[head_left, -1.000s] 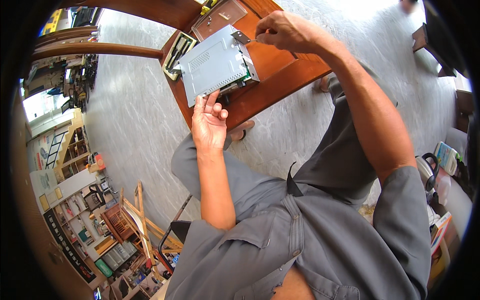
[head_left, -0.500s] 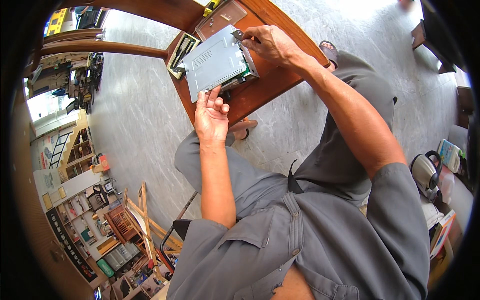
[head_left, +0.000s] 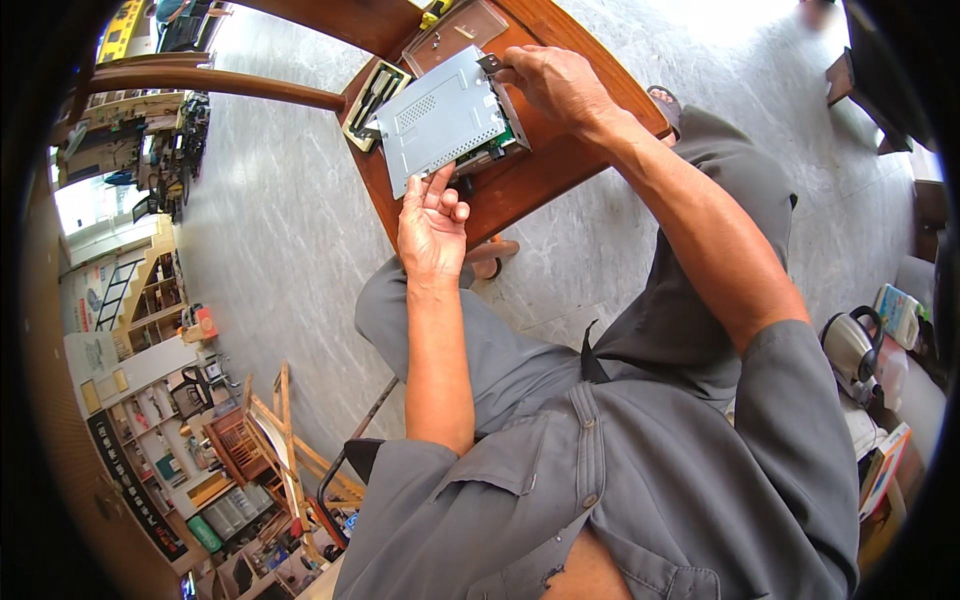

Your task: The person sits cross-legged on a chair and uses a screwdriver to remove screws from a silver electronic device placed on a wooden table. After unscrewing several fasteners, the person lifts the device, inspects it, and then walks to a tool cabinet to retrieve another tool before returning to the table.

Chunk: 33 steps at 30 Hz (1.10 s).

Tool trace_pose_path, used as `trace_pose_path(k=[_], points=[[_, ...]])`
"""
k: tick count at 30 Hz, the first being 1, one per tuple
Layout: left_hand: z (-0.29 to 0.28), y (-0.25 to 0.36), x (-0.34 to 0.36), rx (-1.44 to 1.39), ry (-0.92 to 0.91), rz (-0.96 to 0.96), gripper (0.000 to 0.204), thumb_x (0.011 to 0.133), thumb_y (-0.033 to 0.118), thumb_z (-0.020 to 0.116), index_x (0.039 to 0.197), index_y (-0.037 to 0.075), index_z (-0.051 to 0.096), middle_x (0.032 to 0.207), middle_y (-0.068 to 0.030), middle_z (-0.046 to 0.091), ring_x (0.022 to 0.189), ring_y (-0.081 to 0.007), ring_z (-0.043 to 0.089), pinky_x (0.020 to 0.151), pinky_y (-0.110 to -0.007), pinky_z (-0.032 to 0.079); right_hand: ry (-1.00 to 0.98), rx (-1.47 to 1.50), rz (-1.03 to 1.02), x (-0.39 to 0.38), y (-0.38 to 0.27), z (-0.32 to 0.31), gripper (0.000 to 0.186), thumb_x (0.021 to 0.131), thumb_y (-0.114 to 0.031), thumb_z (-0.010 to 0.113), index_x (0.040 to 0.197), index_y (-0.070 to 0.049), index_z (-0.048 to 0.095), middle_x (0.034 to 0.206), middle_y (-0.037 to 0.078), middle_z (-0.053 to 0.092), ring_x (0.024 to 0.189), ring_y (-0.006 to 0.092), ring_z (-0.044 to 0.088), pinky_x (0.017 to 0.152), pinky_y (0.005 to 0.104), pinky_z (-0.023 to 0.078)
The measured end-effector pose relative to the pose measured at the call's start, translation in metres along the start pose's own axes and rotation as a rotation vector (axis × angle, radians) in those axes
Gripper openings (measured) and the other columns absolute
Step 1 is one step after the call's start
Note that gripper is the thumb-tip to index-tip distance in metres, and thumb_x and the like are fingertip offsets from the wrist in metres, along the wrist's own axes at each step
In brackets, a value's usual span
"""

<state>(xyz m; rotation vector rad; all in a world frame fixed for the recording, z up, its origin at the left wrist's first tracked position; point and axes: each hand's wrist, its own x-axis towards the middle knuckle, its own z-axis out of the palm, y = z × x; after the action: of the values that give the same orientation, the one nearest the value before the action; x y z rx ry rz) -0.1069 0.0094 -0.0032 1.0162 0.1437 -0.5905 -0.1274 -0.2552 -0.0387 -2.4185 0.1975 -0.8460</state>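
Note:
A silver perforated metal case [head_left: 430, 115] lies on the wooden tabletop [head_left: 520, 185], green circuit board [head_left: 508, 138] showing along its right side. My left hand [head_left: 432, 225] is palm up at the case's near edge, index and middle fingers gripping it, the others curled. My right hand [head_left: 555, 85] pinches at a small dark bracket [head_left: 490, 64] on the case's far right corner; any small item inside the fingers is hidden. A cream tray of dark-handled tools [head_left: 372, 108] sits left of the case, and a clear shallow tray with small pieces [head_left: 452, 32] lies behind it.
A wooden rail [head_left: 220, 82] runs leftward from the table. Cluttered shelves [head_left: 150, 450] and folded wooden frames [head_left: 280, 440] stand at lower left. A kettle [head_left: 848, 350] and boxes are at right. A dark piece of furniture [head_left: 865, 90] stands at upper right, beyond my sandalled foot [head_left: 665, 105].
My right hand has moved left and down onto the bracket at the case's corner. The case and my left hand have shifted slightly rightward and upward in the view.

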Motion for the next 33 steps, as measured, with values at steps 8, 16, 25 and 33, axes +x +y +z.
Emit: trace_pose_path(k=[8, 16, 25, 33], points=[[0.001, 0.0, -0.002, 0.024, -0.009, -0.003, 0.021, 0.107, 0.027, 0.058, 0.119, 0.01, 0.061, 0.117, -0.0134, 0.074, 0.077, -0.0139, 0.066, 0.062, -0.031, 0.052, -0.018, 0.162, 0.142, -0.001, -0.002, -0.002, 0.02, 0.094, -0.025, 0.069, 0.091, -0.006, 0.072, 0.083, 0.018, 0.072, 0.08, 0.04, 0.07, 0.069, 0.0488, 0.055], [0.003, 0.0, -0.003, 0.011, 0.021, -0.024, 0.026, 0.106, 0.026, 0.059, 0.125, 0.009, 0.059, 0.121, -0.0143, 0.073, 0.083, -0.0161, 0.072, 0.067, -0.034, 0.057, -0.072, 0.141, 0.163, 0.004, -0.003, -0.003, 0.022, 0.094, -0.027, 0.069, 0.093, -0.006, 0.074, 0.084, 0.018, 0.073, 0.081, 0.0397, 0.071, 0.07, 0.0489, 0.056], [0.004, 0.0, -0.001, 0.003, 0.053, -0.042, 0.028, 0.105, 0.021, 0.06, 0.129, 0.006, 0.057, 0.122, -0.0158, 0.072, 0.085, -0.016, 0.073, 0.069, -0.034, 0.059, -0.026, 0.149, 0.176, -0.001, -0.001, 0.007, 0.024, 0.097, -0.029, 0.066, 0.092, -0.006, 0.069, 0.085, 0.019, 0.07, 0.084, 0.0416, 0.069, 0.072, 0.0493, 0.053], [0.008, -0.001, 0.001, -0.018, 0.107, -0.021, 0.025, 0.104, 0.021, 0.06, 0.121, 0.002, 0.059, 0.113, -0.0195, 0.074, 0.083, -0.0218, 0.074, 0.064, -0.036, 0.061, -0.063, 0.088, 0.163, 0.005, -0.006, 0.0, 0.023, 0.096, -0.029, 0.066, 0.092, -0.006, 0.069, 0.086, 0.019, 0.072, 0.085, 0.0413, 0.069, 0.071, 0.05, 0.054]])
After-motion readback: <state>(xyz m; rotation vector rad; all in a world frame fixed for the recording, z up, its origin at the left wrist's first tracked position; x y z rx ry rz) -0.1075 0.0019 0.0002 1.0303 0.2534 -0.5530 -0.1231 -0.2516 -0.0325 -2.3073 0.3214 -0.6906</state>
